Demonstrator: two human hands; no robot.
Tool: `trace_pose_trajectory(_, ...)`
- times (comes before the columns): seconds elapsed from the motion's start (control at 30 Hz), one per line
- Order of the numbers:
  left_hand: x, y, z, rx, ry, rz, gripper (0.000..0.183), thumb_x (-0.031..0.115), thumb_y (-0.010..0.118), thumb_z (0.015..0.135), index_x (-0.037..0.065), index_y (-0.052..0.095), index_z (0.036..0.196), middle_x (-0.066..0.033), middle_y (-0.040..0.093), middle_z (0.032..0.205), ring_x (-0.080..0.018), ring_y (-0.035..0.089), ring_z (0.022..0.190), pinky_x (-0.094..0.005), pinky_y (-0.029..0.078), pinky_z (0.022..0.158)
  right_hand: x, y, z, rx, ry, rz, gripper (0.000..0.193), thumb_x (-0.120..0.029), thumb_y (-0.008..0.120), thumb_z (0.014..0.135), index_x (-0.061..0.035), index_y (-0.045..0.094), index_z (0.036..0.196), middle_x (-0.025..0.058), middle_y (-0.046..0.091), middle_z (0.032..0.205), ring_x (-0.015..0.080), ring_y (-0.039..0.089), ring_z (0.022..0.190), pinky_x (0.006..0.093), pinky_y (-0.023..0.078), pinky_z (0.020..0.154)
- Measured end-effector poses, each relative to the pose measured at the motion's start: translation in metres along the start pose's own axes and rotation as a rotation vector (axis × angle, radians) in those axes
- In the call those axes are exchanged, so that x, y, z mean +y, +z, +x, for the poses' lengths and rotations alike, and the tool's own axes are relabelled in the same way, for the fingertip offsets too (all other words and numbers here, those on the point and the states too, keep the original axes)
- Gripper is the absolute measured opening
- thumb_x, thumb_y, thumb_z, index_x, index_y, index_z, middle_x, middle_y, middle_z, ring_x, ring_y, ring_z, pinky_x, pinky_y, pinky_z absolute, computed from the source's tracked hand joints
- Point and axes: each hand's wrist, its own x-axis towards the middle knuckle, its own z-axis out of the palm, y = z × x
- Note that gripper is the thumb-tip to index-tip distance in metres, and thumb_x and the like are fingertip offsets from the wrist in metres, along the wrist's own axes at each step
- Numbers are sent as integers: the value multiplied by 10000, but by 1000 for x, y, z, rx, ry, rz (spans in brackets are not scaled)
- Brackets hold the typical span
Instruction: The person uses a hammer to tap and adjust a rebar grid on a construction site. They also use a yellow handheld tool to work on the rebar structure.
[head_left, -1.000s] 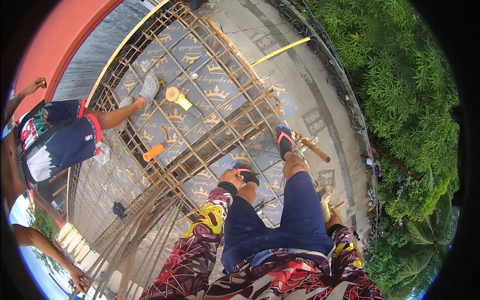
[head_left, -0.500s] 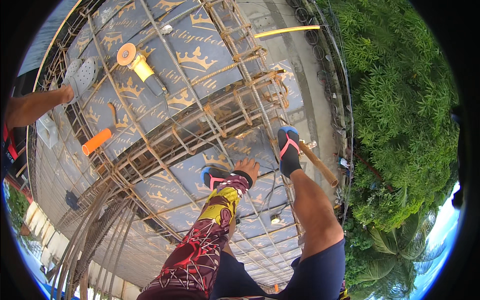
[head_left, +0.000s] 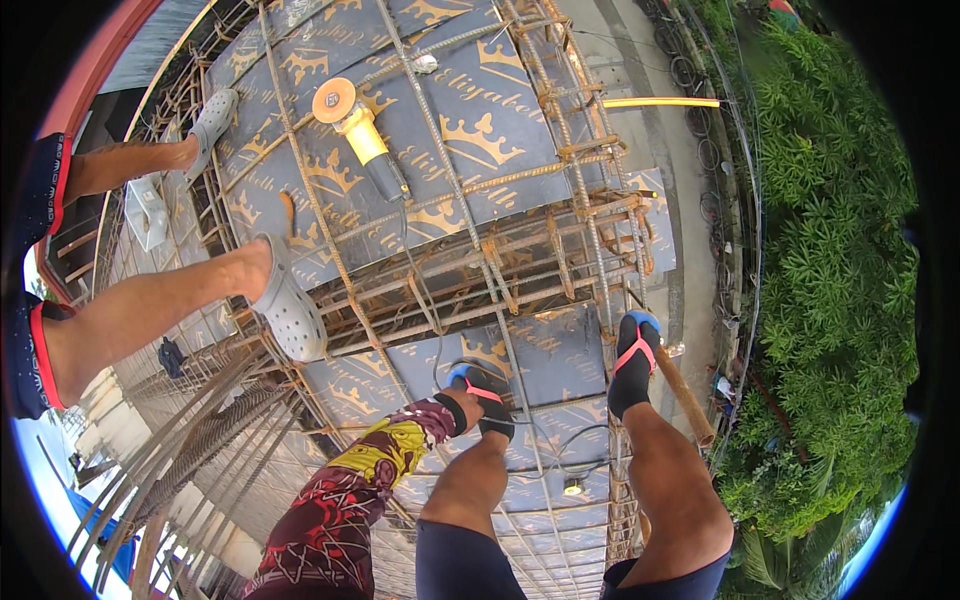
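Observation:
My left hand (head_left: 465, 408), below a patterned sleeve with a dark cuff, is low beside my left foot. Its fingers look curled around a thin dark power cord (head_left: 438, 345), though the foot and cuff partly hide the grip. That cord trails down from a yellow angle grinder (head_left: 362, 138) with an orange disc. The grinder lies on the rebar grid over dark printed panels (head_left: 480, 130), beyond my hand. My right hand is out of view.
Another person's legs, in grey clogs (head_left: 290, 315), stand at the left on the rebar. A rebar beam cage (head_left: 470, 270) crosses ahead. Bent bars (head_left: 185, 455) rise at lower left. On the right, a road edge lies far below, beside wires and trees (head_left: 830, 250).
My left hand has gone from spread fingers to a closed grip and drawn back toward my left foot. The other person's second leg has come in; the orange tube no longer shows. The view has shifted left.

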Motion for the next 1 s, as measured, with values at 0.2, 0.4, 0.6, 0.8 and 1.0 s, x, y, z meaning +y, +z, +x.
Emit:
trace_pose_trajectory(0.2,-26,-5,-27,-133,-215,73,306,179,536,887,94,721,1115,-156,647,1220,-340,607,1155,-469,496,967,-8,-24,12,3,20,31,381,-321,767,777,-9,663,970,267,685,944,436,661,938,477,520,794)
trace_pose_trajectory(0.4,-12,-135,20,614,-68,-110,379,265,659,842,37,639,1143,-168,620,1091,-357,599,1037,-457,502,919,-14,-35,19,48,22,174,353,-286,780,774,4,663,939,271,687,912,444,664,909,477,520,768)
trace_pose_trajectory(0.6,-15,-249,73,1032,-309,-99,760,527,701,817,-7,513,1324,-208,511,1280,-399,472,1198,-492,388,1038,-78,-47,105,290,-412,438,394,-209,794,773,40,625,1027,229,689,806,413,678,790,455,525,697)
trace_pose_trajectory(0.8,-16,-257,123,976,-551,-246,987,752,588,806,-27,454,1398,-261,492,1315,-427,463,1224,-521,365,1062,-193,-104,186,78,-457,888,322,-119,756,819,51,579,1027,170,645,689,205,621,491,357,481,503)
trace_pose_trajectory(1.0,-5,-236,151,1020,-654,-145,959,776,612,763,-61,528,1221,-234,509,1211,-419,441,1206,-568,317,1030,-242,-154,227,365,-713,667,417,-233,742,816,77,553,1020,299,638,767,476,649,822,486,490,713)
